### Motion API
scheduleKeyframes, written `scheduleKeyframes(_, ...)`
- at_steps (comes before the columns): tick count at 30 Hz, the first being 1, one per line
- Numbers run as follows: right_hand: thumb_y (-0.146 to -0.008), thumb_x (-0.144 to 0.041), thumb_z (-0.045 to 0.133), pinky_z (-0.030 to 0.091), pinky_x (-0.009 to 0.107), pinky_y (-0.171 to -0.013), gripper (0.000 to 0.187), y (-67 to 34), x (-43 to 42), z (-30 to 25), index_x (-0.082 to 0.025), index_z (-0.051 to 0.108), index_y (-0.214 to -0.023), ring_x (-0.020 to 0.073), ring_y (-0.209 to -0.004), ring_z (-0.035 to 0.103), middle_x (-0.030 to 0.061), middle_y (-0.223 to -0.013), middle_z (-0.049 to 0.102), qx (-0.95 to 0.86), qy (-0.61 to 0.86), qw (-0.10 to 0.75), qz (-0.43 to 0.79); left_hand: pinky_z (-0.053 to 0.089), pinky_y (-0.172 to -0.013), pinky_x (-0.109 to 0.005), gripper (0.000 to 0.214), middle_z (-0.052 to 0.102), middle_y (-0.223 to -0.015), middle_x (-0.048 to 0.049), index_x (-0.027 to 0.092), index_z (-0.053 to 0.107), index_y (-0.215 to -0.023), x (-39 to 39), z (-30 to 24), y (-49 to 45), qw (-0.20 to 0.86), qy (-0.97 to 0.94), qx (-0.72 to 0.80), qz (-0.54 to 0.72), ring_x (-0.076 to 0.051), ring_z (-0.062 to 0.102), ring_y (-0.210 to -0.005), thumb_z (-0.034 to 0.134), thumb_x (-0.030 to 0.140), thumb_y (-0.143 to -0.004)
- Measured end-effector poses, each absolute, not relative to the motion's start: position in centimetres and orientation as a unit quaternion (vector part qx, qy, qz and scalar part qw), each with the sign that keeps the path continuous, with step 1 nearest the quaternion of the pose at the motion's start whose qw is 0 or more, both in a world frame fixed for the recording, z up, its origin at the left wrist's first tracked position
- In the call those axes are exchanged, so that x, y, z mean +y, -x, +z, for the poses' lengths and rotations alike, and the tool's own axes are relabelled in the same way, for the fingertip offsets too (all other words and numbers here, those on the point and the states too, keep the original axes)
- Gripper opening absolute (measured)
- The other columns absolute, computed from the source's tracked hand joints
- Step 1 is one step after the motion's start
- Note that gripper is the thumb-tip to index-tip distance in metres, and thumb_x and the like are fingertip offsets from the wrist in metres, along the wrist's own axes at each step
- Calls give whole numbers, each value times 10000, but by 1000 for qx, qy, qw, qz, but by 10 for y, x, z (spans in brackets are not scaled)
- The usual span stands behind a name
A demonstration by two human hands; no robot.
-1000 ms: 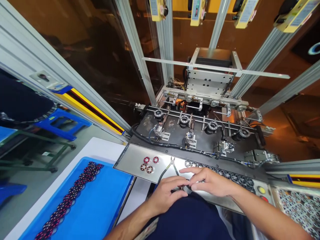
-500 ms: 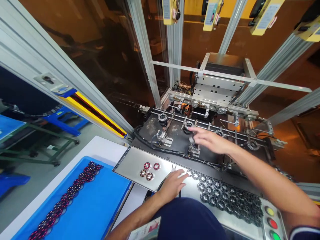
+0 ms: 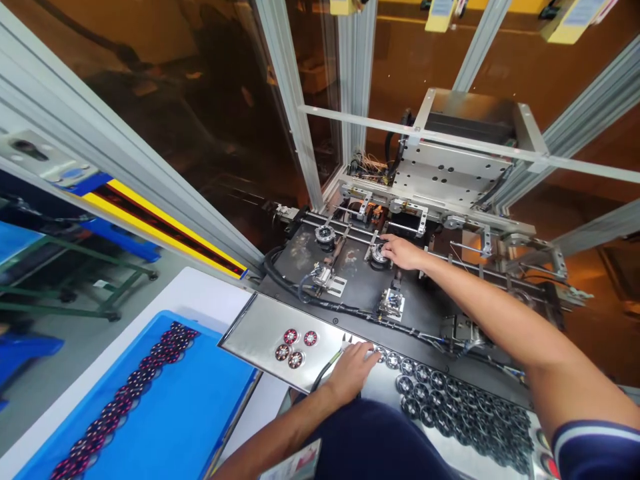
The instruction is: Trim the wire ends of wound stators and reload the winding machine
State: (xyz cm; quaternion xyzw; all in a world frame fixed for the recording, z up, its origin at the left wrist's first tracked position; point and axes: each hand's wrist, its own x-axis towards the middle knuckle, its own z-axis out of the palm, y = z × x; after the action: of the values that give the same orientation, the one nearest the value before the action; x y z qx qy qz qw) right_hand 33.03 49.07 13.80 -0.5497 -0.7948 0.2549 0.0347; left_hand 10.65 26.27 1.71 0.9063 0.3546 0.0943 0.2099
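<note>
My right hand (image 3: 401, 253) reaches to a round fixture on the black machine plate. Its fingers are closed on a wheel-like metal part (image 3: 379, 254) seated there; the fingertips partly hide it. Lower down, my left hand (image 3: 354, 371) rests on the metal tray (image 3: 250, 333), fingers stretched and slightly bent. Its fingertips are beside the first of several black wheel-like parts (image 3: 393, 361) laid in rows. Just past its knuckles the tips of a pair of cutters (image 3: 346, 341) show. Several red and dark wheel-like parts (image 3: 295, 360) lie on the tray's left.
A second round fixture (image 3: 325, 235) stands left on the plate. Clamps and rails (image 3: 425, 217) run behind. A blue tray (image 3: 195, 407) holds a band of pink and black wheel-like parts (image 3: 131, 395). A yellow strip (image 3: 170, 230) lines the frame post at left.
My right hand has moved forward from above the plate onto the fixture, its fingers closing at the part there. My left hand stays by the black parts. The view has shifted slightly.
</note>
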Motion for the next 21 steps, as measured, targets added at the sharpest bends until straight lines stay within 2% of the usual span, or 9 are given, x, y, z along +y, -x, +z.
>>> scheduleKeyframes(4,-966,-349,602,528,468,-976,319,-323,494,135,-184,606,-1239,239,-1154,604,104,-1332,584,-778,580,9,242,495,-837,-388,205,641,-1127,-133,162,615,-1133,259,24,-109,208,-915,333,89,-252,619,-991,526,174,-948)
scheduleKeyframes(7,-970,-358,595,545,437,-946,304,-317,495,131,-182,617,-1217,222,-1102,624,103,-1290,607,-759,606,-13,236,461,-807,-293,97,672,-1011,-25,228,661,-993,257,32,-115,227,-944,227,75,-181,623,-906,615,276,-922)
scheduleKeyframes(10,-969,-362,598,555,419,-922,301,-311,495,127,-177,620,-1205,213,-1070,635,101,-1256,622,-743,625,-34,235,426,-744,-239,103,680,-965,42,297,677,-1009,256,36,-123,236,-960,139,55,-129,616,-832,633,293,-916)
scheduleKeyframes(15,-967,-363,601,560,421,-910,309,-309,496,126,-176,615,-1212,216,-1065,637,94,-1251,623,-731,637,-51,240,403,-673,-256,266,672,-1031,7,345,642,-1182,252,43,-129,225,-967,115,19,-154,623,-792,574,258,-940)
scheduleKeyframes(21,-961,-367,612,572,408,-876,313,-306,494,134,-161,619,-1196,213,-1027,651,83,-1203,641,-720,647,-38,249,432,-696,-272,303,653,-1068,-55,302,601,-1236,242,50,-128,211,-968,134,-5,-199,657,-891,521,219,-956)
